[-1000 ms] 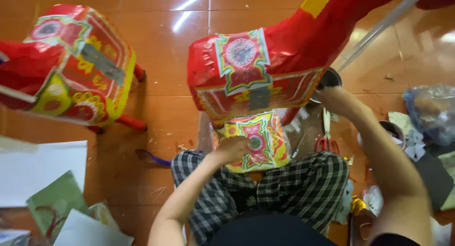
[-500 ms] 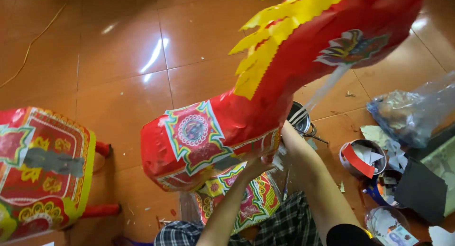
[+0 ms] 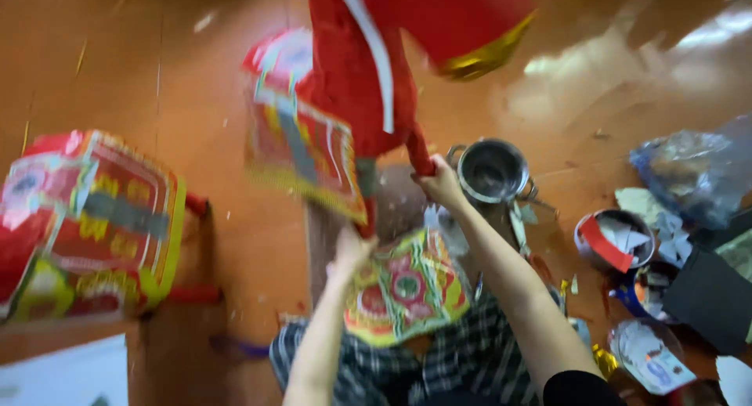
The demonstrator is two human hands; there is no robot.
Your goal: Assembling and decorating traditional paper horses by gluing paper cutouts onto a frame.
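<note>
Head view, blurred: the right hand [image 3: 440, 183] is closed around a leg of the red paper animal figure [image 3: 352, 85], raised over the floor. The left hand [image 3: 350, 251] touches its other leg; grip unclear. A steel pot [image 3: 492, 171] sits just beside.

Both hands gripping red paper horse [image 3: 345, 101] legs, blurred

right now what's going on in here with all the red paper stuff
A person sitting on the floor holds up a red paper animal figure by its legs, right hand on one leg, left hand at another. A patterned paper piece lies on their lap. A second red figure stands to the left, a metal pot nearby. The picture is blurred.
</note>
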